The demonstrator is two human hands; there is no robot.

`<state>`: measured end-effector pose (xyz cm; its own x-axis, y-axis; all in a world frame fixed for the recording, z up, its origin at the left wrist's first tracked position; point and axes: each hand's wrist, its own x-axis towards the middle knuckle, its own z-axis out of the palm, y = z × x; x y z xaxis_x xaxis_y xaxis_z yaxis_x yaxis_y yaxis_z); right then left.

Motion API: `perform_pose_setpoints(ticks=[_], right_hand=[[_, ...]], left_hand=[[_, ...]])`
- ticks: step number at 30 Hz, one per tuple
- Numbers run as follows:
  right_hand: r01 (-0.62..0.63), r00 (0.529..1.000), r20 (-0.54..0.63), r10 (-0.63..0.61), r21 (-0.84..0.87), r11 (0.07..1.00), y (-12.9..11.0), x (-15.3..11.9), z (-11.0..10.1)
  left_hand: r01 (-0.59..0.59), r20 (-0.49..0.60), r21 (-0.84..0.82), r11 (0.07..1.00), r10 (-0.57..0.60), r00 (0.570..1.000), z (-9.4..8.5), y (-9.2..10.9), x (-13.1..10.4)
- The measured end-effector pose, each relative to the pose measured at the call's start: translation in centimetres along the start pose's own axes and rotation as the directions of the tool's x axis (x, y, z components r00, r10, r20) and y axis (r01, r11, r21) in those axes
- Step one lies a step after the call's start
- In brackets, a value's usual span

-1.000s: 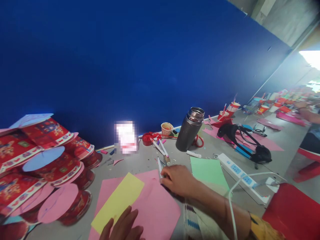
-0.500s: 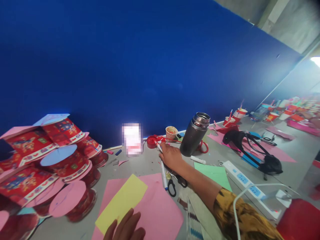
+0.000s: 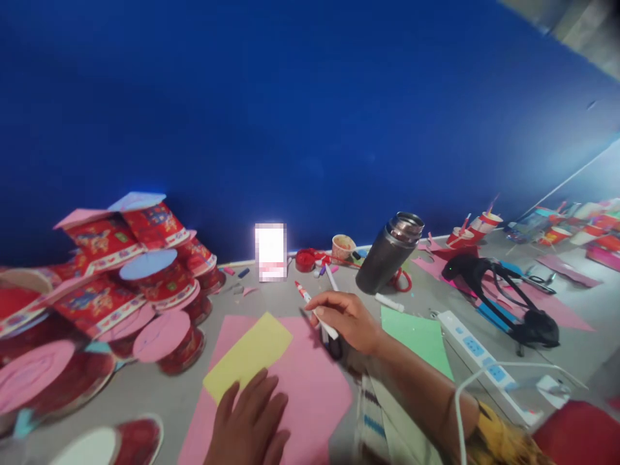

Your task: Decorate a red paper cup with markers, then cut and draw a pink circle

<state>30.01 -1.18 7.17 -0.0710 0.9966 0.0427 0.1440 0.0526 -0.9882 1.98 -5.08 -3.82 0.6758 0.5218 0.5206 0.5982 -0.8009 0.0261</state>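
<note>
My right hand (image 3: 347, 318) is closed on a white marker with a red cap (image 3: 303, 292), held tilted over the table just beyond the pink paper (image 3: 310, 381). With fingers spread, my left hand (image 3: 252, 420) rests over the pink paper and the lower edge of a yellow paper strip (image 3: 249, 357). Beneath my right hand is a dark object, mostly hidden and blurred. Another white marker (image 3: 332, 278) lies beyond the hand, by a roll of red ribbon (image 3: 305, 260).
Stacked red paper buckets (image 3: 165, 278) with pink and blue discs fill the left side. A dark flask (image 3: 390, 252), a paper cup (image 3: 343, 247), green paper (image 3: 411, 336), a power strip (image 3: 484, 361) and a black strapped device (image 3: 504, 297) stand or lie rightward. A blue wall (image 3: 310, 116) rises behind.
My right hand has lifted the red-capped marker from beside the ribbon and drawn it back toward me. My left hand has moved slightly forward onto the papers. The view has shifted.
</note>
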Motion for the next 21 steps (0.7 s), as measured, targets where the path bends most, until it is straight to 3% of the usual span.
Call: perform_pose_setpoints(ticks=[3, 5, 7, 10, 13, 17, 21], right_hand=[[-0.09, 0.982, 0.184, 0.036, 0.291, 0.953, 0.3, -2.2, 0.2], [-0.1, 0.973, 0.229, 0.022, 0.336, 0.937, 0.5, -3.4, 0.5], [-0.067, 0.982, 0.191, 0.012, 0.281, 0.957, 0.6, -4.2, 1.1], [0.002, 0.999, 0.034, -0.009, 0.207, 0.978, 1.2, -5.1, 2.4], [0.002, 0.997, -0.073, 0.012, 0.192, 0.981, 2.7, -5.3, 3.5], [0.029, 0.985, -0.172, -0.008, 0.118, 0.993, 4.7, -5.4, 4.0], [0.108, 0.986, -0.098, -0.134, -0.234, 0.966, 5.3, -5.5, 4.2]], left_hand=[[0.032, 0.116, -0.075, 0.997, -0.023, 0.993, -2.1, 1.4, 0.7], [0.118, 0.204, -0.099, 0.988, -0.095, 0.974, -3.1, 2.1, 0.9], [0.186, 0.281, -0.118, 0.975, -0.147, 0.948, -3.7, 2.7, 1.0], [0.202, 0.341, -0.126, 0.971, -0.149, 0.928, -4.3, 3.4, 0.9], [0.186, 0.336, -0.133, 0.973, -0.132, 0.932, -4.7, 3.8, 0.6], [0.261, 0.29, -0.164, 0.951, -0.206, 0.935, -5.0, 3.7, 0.4], [0.298, 0.292, -0.178, 0.938, -0.238, 0.926, -5.1, 3.4, 0.7]])
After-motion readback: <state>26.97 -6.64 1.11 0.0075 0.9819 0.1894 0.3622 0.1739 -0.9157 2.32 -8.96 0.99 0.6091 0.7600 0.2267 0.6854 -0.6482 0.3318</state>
